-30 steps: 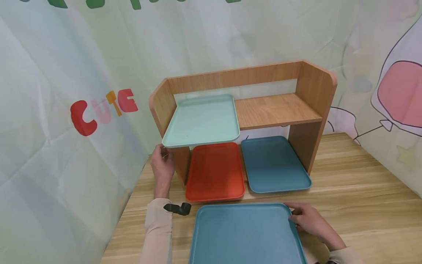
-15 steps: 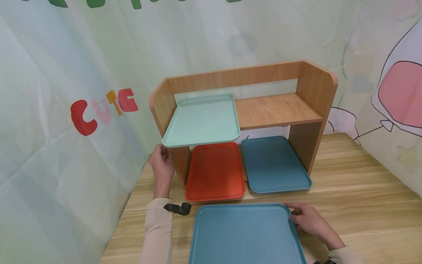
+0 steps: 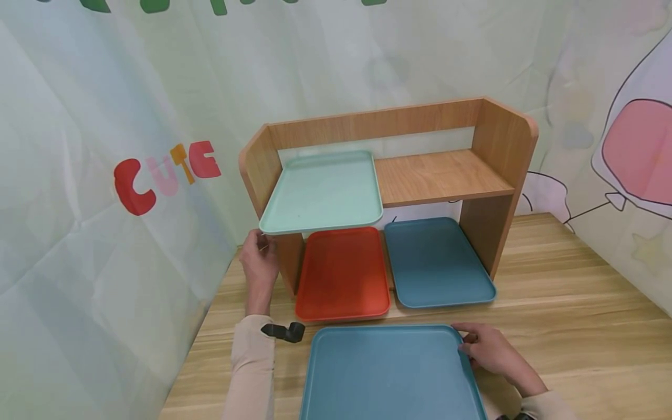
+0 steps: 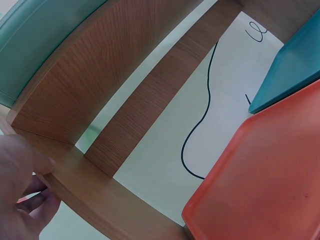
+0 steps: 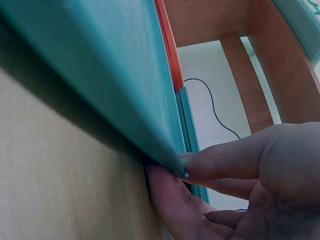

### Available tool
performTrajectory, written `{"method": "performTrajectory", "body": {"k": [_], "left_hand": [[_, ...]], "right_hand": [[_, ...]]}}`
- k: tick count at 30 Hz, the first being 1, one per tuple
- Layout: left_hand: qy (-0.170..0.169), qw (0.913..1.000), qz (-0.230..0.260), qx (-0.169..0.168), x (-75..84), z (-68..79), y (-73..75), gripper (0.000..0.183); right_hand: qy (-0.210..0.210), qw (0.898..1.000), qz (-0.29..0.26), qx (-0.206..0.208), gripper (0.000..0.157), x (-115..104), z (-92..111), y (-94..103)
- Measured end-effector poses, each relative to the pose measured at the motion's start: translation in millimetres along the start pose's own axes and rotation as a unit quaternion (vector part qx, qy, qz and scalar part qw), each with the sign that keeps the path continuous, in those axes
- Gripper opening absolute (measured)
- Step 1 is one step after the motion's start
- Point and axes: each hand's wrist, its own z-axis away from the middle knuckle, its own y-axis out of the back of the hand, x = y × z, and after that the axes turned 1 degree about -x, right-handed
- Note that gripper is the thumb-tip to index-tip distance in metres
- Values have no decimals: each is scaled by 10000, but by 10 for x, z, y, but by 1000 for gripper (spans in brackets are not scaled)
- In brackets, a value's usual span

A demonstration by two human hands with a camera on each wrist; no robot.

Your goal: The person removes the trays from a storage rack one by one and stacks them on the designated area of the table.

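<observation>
My left hand (image 3: 259, 263) pinches the front edge of the left side panel of a wooden desktop shelf (image 3: 443, 177), just below the mint green tray. In the left wrist view, the thumb lies on one face of the panel (image 4: 95, 182) and the fingers on the other. With my right hand (image 3: 490, 351) I pinch the far right corner of a large blue tray (image 3: 388, 373) at the near side of the table. The right wrist view has that tray's rim (image 5: 125, 107) between thumb and fingers, close over the tabletop.
A mint green tray (image 3: 325, 189) lies on the shelf's upper left, overhanging its front. Below, a red tray (image 3: 343, 274) and a smaller-looking blue tray (image 3: 440, 262) stick out onto the wooden table (image 3: 572, 303). A printed cloth (image 3: 173, 87) hangs behind and at the sides.
</observation>
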Motion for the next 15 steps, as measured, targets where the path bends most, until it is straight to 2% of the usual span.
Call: {"method": "performTrajectory", "body": {"k": [6, 15], "left_hand": [[30, 10000, 22, -20, 16, 3, 8, 15], [39, 10000, 6, -23, 3, 3, -2, 15]], "right_hand": [[59, 9999, 20, -90, 45, -14, 9, 17], [-138, 9998, 83, -147, 44, -53, 10, 44]]}}
